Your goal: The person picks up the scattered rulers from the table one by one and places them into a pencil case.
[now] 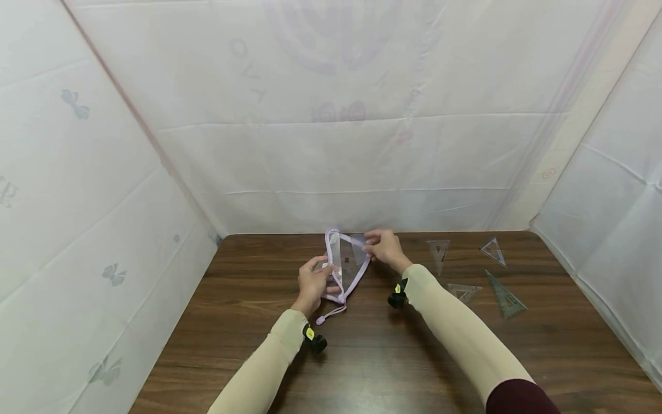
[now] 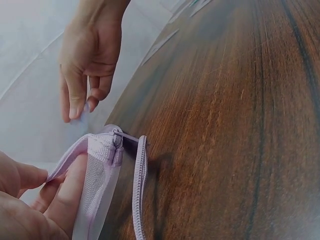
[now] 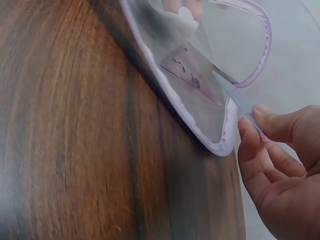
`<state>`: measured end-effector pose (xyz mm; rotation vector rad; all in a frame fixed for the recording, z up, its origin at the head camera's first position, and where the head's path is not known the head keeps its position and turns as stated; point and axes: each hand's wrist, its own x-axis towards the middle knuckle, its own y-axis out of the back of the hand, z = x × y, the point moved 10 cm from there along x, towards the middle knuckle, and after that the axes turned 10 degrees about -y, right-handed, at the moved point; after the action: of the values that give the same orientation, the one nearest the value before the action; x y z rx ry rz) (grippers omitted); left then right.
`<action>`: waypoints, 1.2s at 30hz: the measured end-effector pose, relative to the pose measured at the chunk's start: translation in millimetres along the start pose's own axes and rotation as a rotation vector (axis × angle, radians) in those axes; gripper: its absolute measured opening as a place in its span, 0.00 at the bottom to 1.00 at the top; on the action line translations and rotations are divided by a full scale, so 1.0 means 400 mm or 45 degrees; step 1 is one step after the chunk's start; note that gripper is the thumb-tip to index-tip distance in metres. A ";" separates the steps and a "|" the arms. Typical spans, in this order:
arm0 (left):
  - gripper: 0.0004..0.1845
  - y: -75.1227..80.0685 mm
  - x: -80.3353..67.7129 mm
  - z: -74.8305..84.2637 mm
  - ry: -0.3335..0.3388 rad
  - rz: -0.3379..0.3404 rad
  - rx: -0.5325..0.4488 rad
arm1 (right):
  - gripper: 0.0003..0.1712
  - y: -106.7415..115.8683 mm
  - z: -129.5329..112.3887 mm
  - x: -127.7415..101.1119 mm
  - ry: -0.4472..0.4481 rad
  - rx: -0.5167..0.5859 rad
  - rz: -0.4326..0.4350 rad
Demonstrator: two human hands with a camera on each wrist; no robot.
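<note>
A see-through mesh pouch (image 1: 347,282) with lilac edging and a zip stands at the back of the table, its mouth spread. My left hand (image 1: 312,283) grips the lilac edge between thumb and fingers, some fingers behind the mesh. A pinkish set square (image 3: 184,72) with dark markings shows through the mesh. My right hand (image 1: 384,248) pinches a thin clear set square (image 3: 236,100), seen edge-on in the right wrist view, its tip at the pouch's opening. A lilac wrist strap (image 1: 331,314) hangs from the zip corner toward the table.
Several clear set squares lie to the right, among them a greenish one (image 1: 507,298) and a small one (image 1: 499,260) near the back edge. The brown wooden table (image 1: 362,368) meets white cloth hangings (image 1: 362,161) behind and at both sides.
</note>
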<state>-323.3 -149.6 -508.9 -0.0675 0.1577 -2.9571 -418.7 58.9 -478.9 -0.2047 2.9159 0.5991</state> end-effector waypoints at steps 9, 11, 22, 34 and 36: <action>0.16 0.003 0.001 -0.011 0.005 0.029 0.002 | 0.24 -0.040 0.001 0.005 0.008 -0.004 -0.006; 0.16 0.004 0.001 -0.013 0.006 0.034 0.003 | 0.24 -0.051 0.002 0.006 0.005 -0.016 -0.008; 0.16 0.000 0.001 -0.013 -0.020 0.015 -0.027 | 0.22 -0.107 0.003 0.012 -0.008 -0.015 -0.022; 0.14 0.000 -0.004 -0.006 -0.004 0.017 -0.042 | 0.21 -0.134 -0.002 0.010 0.020 -0.157 0.026; 0.14 0.001 -0.004 -0.004 -0.009 0.016 -0.042 | 0.21 -0.134 -0.002 0.010 0.021 -0.163 0.035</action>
<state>-321.8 -149.4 -510.4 -0.0806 0.2051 -2.9417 -413.9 9.3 -499.1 -0.1858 2.9024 0.7930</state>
